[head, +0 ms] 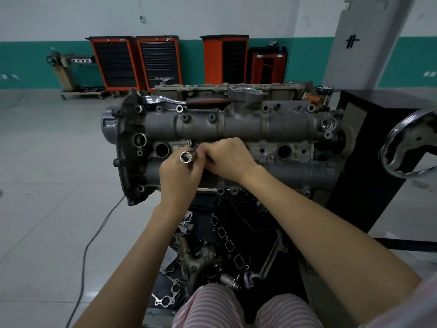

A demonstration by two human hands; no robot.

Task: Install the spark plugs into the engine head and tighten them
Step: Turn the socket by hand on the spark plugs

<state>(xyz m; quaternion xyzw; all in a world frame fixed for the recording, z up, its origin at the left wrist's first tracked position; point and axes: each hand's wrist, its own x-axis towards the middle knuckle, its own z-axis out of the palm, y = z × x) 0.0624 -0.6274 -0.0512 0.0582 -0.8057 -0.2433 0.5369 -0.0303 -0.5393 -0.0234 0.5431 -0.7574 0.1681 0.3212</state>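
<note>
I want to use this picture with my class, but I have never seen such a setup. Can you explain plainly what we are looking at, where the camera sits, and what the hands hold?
The camera is worn on the person's head and looks down over both bare arms. In front lies a grey metal engine head with round plug holes along its middle. The left hand grips a shiny steel socket tube, its open end facing the camera. The right hand reaches to the tube's lower end, fingers curled; what it pinches is hidden. A ratchet wrench with a dark handle rests on the engine's far edge. Orange tool cabinets stand at the wall.
</note>
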